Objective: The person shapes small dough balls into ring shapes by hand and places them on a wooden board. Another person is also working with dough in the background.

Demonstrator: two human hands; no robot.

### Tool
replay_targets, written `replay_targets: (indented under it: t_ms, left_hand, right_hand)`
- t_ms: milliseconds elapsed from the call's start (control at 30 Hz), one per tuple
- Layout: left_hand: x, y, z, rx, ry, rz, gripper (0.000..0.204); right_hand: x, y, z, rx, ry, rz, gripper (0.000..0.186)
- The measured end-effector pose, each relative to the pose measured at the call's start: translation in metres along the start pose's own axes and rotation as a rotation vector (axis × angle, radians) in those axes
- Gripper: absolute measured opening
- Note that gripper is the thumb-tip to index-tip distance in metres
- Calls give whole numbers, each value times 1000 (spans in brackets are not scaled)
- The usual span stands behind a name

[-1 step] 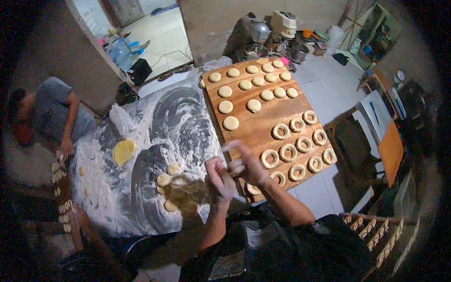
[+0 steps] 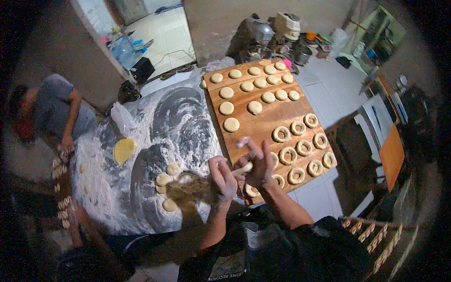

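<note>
Between my two hands, over the near left edge of the wooden board (image 2: 235, 146), is a small pale piece of dough (image 2: 243, 169). Its full shape is hidden by my fingers. My left hand (image 2: 222, 177) is closed at one end of the dough, fingers curled. My right hand (image 2: 261, 167) has the other end against its palm, some fingers raised and blurred. Dough rings (image 2: 289, 155) lie in rows on the board's near right part. Flat round dough pieces (image 2: 226, 108) occupy its far and left parts.
A flour-dusted dark table (image 2: 183, 117) adjoins the board, with several dough rounds (image 2: 163, 179) and a yellow dough sheet (image 2: 124, 151). At far left sits another person (image 2: 61, 101) beside shaped dough pieces. A mixer (image 2: 260, 33) stands by the back wall; a loaded rack (image 2: 376, 239) is at lower right.
My hands have drawn slightly apart, the right one turning and lifting its fingers. More of the dough between them shows. The dough on the board looks the same.
</note>
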State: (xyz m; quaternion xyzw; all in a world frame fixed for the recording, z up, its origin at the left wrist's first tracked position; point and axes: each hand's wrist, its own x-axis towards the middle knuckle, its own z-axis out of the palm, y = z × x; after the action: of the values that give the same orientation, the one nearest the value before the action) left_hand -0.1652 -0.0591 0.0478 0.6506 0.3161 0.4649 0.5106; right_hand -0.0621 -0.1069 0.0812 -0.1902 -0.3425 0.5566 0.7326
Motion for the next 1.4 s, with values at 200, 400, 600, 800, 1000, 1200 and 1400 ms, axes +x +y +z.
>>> replay_targets:
  t_ms: [200, 400, 600, 800, 1000, 1200, 1400]
  left_hand:
    - [5, 7, 39, 122, -64, 36, 15]
    - [-8, 13, 65, 115, -32, 59, 24]
    - [14, -30, 56, 1070, -248, -66, 37]
    - [3, -23, 35, 866, -403, -497, 83]
    - [7, -22, 37, 797, -333, -337, 78]
    - [42, -58, 13, 784, -175, -206, 65]
    - [-12, -43, -91, 449, 69, -225, 45]
  right_hand:
    - [-18, -34, -36, -110, 68, 89, 53]
    - [-23, -65, -52, -376, 148, 351, 54]
    - [-6, -43, -78, -1287, 391, 452, 69]
    - [-28, -20, -99, -2051, 50, 339, 85]
    - [-22, -8, -109, -2047, 182, 144, 60]
    - [76, -8, -154, -1859, 338, 238, 37]
    - [101, 51, -104, -1561, -91, 317, 41]
